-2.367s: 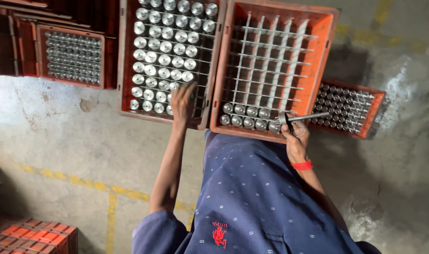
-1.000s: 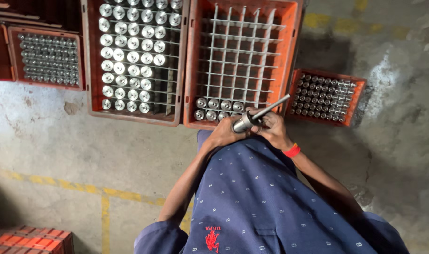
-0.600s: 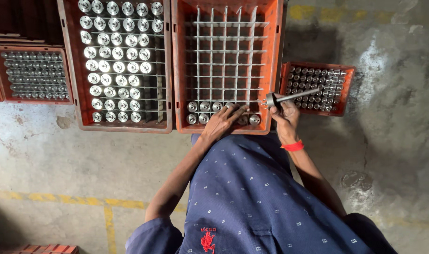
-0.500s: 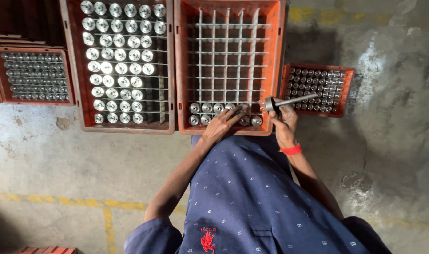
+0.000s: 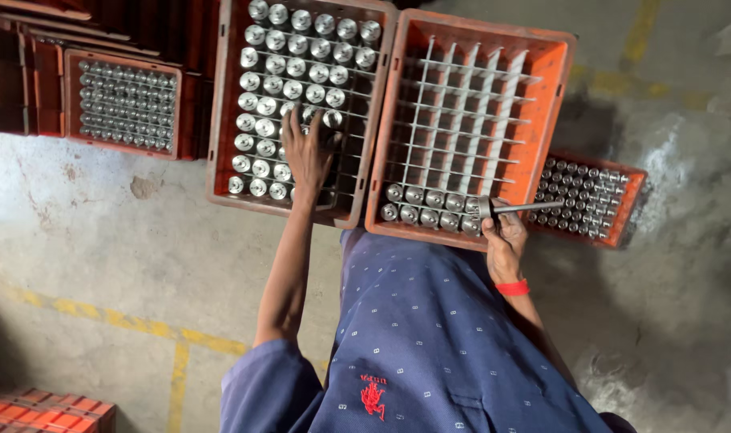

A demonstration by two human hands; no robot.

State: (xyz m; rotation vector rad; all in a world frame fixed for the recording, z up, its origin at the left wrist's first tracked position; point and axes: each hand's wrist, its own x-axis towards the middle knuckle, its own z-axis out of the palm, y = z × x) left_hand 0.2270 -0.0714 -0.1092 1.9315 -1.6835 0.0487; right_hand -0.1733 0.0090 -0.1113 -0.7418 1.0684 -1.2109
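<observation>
1. The left hand [image 5: 305, 156] has moved from the near edge of the gridded crate over to the full orange crate [image 5: 221, 120] at 11 o'clock. Its fingers are now spread and curled over the shiny metal cylinders [image 5: 263, 128] there. I cannot tell whether it already grips one.
2. The right hand [image 5: 506, 240] stays at 3 o'clock, closed around a metal rod tool [image 5: 526, 208]. The tool's head rests on the near row of cylinders [image 5: 430, 196] in the gridded crate [image 5: 554, 104].
3. Judging by this, one placement seems finished and the next piece is being fetched. The gridded crate holds only its nearest row; the cells further away look empty.
4. Compared with half a second ago, the view has swung rightward. The two hands, which were then side by side at the gridded crate's near edge, are now well apart.
5. Smaller trays of metal parts [image 5: 125, 100] sit at 10 and 3 o'clock.
</observation>
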